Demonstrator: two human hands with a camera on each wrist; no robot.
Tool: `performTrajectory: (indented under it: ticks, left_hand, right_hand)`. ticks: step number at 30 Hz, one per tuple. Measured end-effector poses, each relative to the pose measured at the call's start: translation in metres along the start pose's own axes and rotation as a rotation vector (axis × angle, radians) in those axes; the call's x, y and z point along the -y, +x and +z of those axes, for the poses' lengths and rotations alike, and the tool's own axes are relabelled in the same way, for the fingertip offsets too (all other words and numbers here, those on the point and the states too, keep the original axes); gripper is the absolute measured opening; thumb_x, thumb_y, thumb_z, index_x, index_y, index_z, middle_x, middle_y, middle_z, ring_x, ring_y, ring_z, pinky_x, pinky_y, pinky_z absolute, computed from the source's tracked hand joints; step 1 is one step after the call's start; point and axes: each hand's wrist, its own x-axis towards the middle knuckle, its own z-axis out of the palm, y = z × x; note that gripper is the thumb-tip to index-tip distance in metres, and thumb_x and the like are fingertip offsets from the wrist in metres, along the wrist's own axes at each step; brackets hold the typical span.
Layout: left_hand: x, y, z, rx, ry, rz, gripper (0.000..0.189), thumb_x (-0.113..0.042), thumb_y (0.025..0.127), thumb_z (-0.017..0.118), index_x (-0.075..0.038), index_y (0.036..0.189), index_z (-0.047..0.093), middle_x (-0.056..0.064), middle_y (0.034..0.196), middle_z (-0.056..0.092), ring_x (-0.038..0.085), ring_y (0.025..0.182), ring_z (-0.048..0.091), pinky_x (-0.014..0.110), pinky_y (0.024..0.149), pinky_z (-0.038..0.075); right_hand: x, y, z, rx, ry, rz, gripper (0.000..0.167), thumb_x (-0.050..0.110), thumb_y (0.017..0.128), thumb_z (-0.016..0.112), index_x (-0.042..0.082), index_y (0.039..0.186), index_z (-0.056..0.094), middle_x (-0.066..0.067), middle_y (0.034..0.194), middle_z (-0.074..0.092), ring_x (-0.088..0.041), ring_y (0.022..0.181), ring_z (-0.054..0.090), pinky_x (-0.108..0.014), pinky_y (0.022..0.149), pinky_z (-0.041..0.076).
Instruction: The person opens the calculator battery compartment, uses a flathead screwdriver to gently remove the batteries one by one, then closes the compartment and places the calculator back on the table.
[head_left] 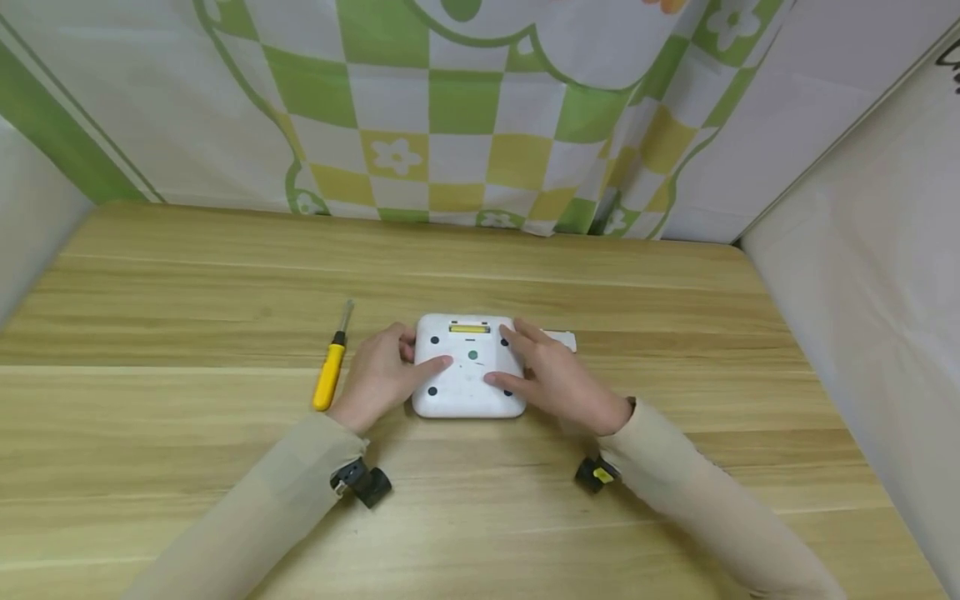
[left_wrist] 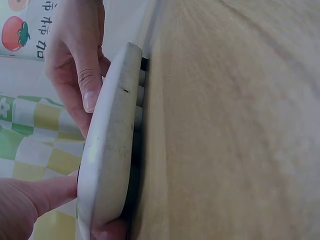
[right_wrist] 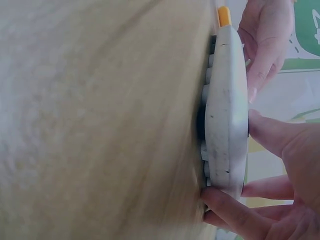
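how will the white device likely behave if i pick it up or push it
The device is probably stiff, since its hard-looking case shows no bend. The battery could drop out if the device is flipped, as it sits exposed. Pushed, it might drag a little or press something, because its keys face the table.
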Motion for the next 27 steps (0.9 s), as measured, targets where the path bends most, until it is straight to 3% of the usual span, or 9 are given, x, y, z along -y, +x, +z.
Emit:
performTrajectory:
  ticks: [8,17,22,27]
  left_hand:
    - [-0.001,-0.003,0.0,-0.011,0.036,0.055,0.045,-0.036,0.085,0.071,0.0,0.109,0.056,0.011,0.089,0.057,0.022,0.074,0.05,0.026,0.06,0.04]
    - [0.001,-0.004,-0.002,0.0,0.072,0.12,0.034,-0.03,0.09,0.065,0.001,0.101,0.057,0.011,0.083,0.056,0.021,0.068,0.049,0.027,0.056,0.039]
    - [-0.001,-0.006,-0.006,0.038,0.108,0.173,0.033,-0.024,0.093,0.06,0.005,0.109,0.058,0.011,0.083,0.057,0.022,0.072,0.05,0.027,0.058,0.041]
    - [-0.001,-0.008,-0.012,0.08,0.139,0.185,0.04,-0.021,0.096,0.056,0.007,0.124,0.054,0.016,0.096,0.062,0.024,0.082,0.054,0.031,0.067,0.047]
  right_hand:
    - [-0.002,-0.001,0.002,-0.017,0.005,-0.009,0.07,0.042,0.088,0.066,0.003,0.142,0.044,-0.025,0.148,0.036,-0.029,0.11,0.058,-0.04,0.098,0.046]
    - [-0.001,-0.001,0.002,-0.023,0.001,-0.013,0.07,0.042,0.088,0.066,0.003,0.142,0.044,-0.026,0.148,0.036,-0.029,0.11,0.058,-0.04,0.097,0.047]
    - [-0.001,-0.001,0.002,-0.023,0.003,-0.012,0.07,0.042,0.089,0.066,0.003,0.142,0.043,-0.025,0.148,0.036,-0.03,0.116,0.056,-0.041,0.099,0.046]
    - [-0.002,-0.001,0.002,-0.022,0.006,-0.011,0.07,0.042,0.088,0.066,0.003,0.142,0.043,-0.025,0.148,0.036,-0.031,0.119,0.054,-0.041,0.099,0.046]
